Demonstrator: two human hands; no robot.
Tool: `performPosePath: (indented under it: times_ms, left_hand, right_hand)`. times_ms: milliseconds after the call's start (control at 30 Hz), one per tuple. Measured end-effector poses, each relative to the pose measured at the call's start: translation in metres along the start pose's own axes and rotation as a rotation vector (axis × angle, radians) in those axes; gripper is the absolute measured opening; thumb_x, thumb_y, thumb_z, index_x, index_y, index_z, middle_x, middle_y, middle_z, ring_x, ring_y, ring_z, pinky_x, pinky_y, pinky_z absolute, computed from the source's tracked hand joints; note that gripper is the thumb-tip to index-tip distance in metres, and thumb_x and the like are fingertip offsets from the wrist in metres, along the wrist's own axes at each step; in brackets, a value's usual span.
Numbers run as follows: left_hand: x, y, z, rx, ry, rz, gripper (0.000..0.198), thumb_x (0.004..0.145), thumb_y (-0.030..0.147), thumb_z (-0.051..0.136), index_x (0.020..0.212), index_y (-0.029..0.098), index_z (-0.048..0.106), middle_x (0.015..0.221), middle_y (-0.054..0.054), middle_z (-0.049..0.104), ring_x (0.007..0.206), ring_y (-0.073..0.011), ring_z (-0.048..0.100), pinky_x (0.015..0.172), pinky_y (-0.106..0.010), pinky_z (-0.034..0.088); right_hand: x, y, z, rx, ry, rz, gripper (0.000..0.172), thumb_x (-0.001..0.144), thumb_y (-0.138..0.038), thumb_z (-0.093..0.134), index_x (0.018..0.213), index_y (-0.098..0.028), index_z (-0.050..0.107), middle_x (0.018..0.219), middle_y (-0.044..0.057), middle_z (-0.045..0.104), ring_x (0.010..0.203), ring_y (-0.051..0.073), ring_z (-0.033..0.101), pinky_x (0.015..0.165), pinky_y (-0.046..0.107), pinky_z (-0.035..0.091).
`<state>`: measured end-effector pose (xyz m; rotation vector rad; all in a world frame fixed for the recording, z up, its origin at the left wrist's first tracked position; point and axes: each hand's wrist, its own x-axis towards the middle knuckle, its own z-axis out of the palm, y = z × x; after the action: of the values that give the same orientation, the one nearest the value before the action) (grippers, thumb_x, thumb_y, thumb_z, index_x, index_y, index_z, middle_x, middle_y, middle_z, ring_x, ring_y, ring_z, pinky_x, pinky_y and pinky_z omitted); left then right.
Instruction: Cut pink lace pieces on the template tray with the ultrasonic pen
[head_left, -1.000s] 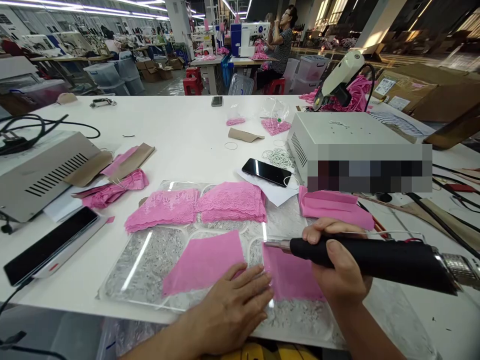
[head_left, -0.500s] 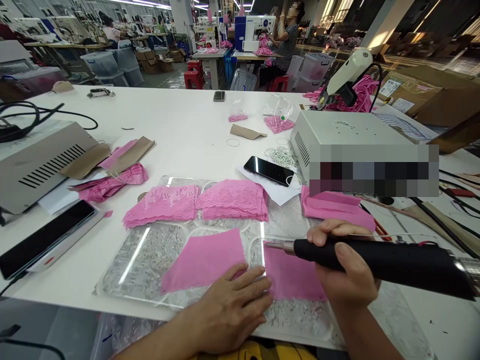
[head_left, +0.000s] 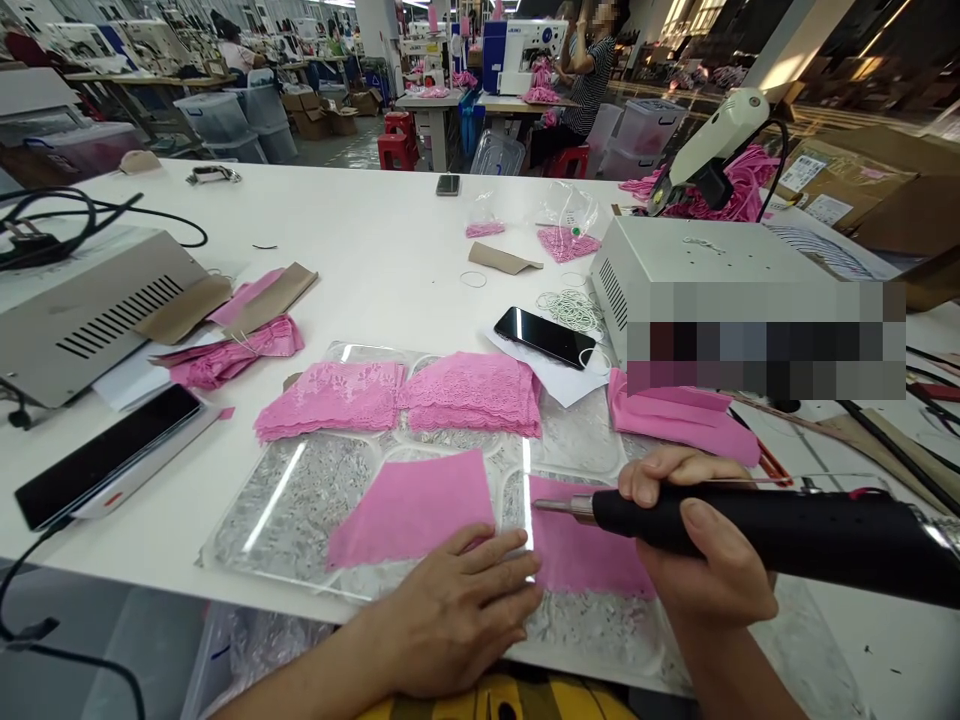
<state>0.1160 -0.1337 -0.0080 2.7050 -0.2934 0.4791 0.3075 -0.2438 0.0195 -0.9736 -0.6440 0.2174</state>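
Lying flat at the near edge of the white table [head_left: 360, 240], on a clear textured plate [head_left: 292, 510]: two pink fabric pieces, the left pink piece [head_left: 412, 505] and the right pink piece [head_left: 581, 550], just beside each other with a narrow gap between. Looks thin, limp and very light, likely to slide or wrinkle at a nudge, so best pinned flat under a palm rather than pinched; if lifted, by a corner or a straight edge. Pressing down right at that gap, the left hand [head_left: 457, 610], opened out flat, fingers stretched forward and close together, fingertips on the near edges of the fabric. To the right, the right hand [head_left: 705, 560], wrapped tight round a black tool [head_left: 750, 530], its metal tip [head_left: 555, 506] just over the far left corner of the right pink piece; cannot tell whether touching. Stiff and long-handled, held near the front for control. Farther off on the plate, two folded stacks of pink lace [head_left: 465, 395]. Beyond, a dark phone [head_left: 544, 337] on paper, a white machine box [head_left: 705, 260] on the right, a grey vented box [head_left: 82, 310] on the left.
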Motion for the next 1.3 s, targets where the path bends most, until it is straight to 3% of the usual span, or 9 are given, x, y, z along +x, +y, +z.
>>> performPosePath:
  times_ms: [533,867,1300]
  left_hand:
    - [0.003,-0.001,-0.005,-0.038,0.017,0.040,0.020,0.097,0.020,0.049,0.112,0.013,0.062,0.121,-0.006,0.069,0.121,-0.0220,0.055,0.108,-0.034,0.032]
    - [0.003,0.001,-0.007,-0.052,-0.024,0.021,0.021,0.097,0.020,0.050,0.113,0.015,0.061,0.124,-0.006,0.068,0.121,-0.0207,0.056,0.108,-0.033,0.035]
    - [0.000,0.000,-0.004,-0.022,-0.044,-0.008,0.025,0.098,0.026,0.050,0.117,0.017,0.062,0.128,-0.005,0.066,0.125,-0.0212,0.055,0.110,-0.035,0.036]
  right_hand:
    - [0.001,-0.007,-0.004,0.025,-0.012,0.018,0.011,0.074,-0.027,0.064,0.081,-0.019,0.063,0.078,0.002,0.058,0.055,0.011,0.052,0.053,0.032,0.049]
    - [-0.006,-0.017,-0.013,0.086,-0.183,0.122,0.014,0.077,-0.029,0.064,0.086,-0.019,0.064,0.077,0.002,0.059,0.055,0.011,0.053,0.051,0.030,0.049]
    - [-0.008,-0.015,-0.012,0.057,-0.235,0.109,0.010,0.080,-0.027,0.063,0.087,-0.020,0.062,0.079,0.001,0.060,0.055,0.010,0.054,0.050,0.029,0.049]
